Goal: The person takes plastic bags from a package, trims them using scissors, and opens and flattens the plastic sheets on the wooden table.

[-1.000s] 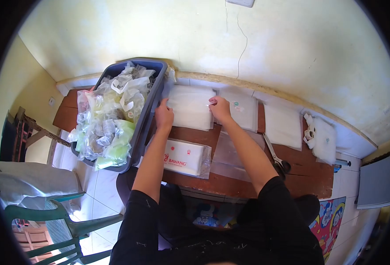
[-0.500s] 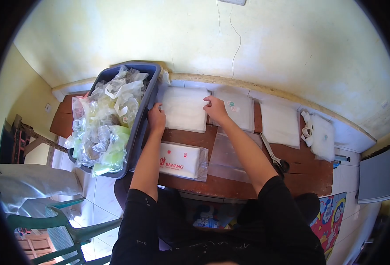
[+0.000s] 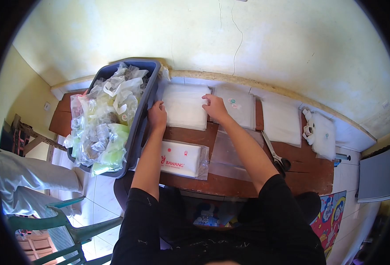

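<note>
A stack of clear plastic bags [image 3: 184,108] lies flat on the brown table, between my two hands. My left hand [image 3: 157,117] is at its left edge, beside the grey tub, with the fingers bent and thumb toward the stack. My right hand [image 3: 215,108] is at the upper right edge, index finger and thumb apart, touching or very near the bags. Right of it lies a second stack of clear bags [image 3: 241,106] with a small green and red print. Nearer me sits a white pack with red BAWANG lettering [image 3: 179,159] in a clear wrapper.
The grey tub [image 3: 148,88] is heaped with crumpled plastic bags [image 3: 106,119]. Black-handled scissors [image 3: 276,154] rest on a flat clear sheet's right side. Farther right are another bag stack [image 3: 281,121], a white roll [image 3: 308,128] and a bag pack [image 3: 324,137]. A green chair [image 3: 84,229] stands lower left.
Both hands stay at the sides of the bag stack and shift only slightly. My right index finger and thumb look a little farther apart. The view has tilted slightly.
</note>
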The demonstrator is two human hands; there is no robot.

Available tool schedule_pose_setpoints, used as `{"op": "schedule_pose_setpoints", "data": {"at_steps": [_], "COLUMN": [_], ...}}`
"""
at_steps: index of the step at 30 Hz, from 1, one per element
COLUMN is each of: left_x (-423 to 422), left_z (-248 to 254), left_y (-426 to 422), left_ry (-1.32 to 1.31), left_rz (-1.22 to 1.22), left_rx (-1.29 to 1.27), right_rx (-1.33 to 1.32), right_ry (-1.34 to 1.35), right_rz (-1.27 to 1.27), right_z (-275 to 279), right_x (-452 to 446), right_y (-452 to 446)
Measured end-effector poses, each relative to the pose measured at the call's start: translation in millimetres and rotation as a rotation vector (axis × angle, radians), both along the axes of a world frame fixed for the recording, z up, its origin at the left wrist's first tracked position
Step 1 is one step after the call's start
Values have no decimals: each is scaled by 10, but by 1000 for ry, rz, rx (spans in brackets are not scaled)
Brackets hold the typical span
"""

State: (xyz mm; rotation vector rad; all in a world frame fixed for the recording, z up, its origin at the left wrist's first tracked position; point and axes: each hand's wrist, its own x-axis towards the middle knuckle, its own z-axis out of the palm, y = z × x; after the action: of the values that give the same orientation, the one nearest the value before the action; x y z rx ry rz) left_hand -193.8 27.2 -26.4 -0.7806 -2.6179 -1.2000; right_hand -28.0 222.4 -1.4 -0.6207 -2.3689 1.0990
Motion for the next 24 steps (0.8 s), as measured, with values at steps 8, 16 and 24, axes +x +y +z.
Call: {"op": "schedule_pose_setpoints", "data": {"at_steps": [8,16,24], "left_x": [204,1046,2131], "left_z": [158,604,551], "left_y": [-39,224,-47], "left_ry": [184,-87,80], "left_rz": [-19,-649,-1151], "left_rx": [-61,-20,-423], "right_rx": [180,281,196], "right_ry": [53,-238,-512], "right_rz": [40,312,124], "right_z": [107,491,324], "right_x": [349,1782,3001], "right_y": [6,-52,-293]}}
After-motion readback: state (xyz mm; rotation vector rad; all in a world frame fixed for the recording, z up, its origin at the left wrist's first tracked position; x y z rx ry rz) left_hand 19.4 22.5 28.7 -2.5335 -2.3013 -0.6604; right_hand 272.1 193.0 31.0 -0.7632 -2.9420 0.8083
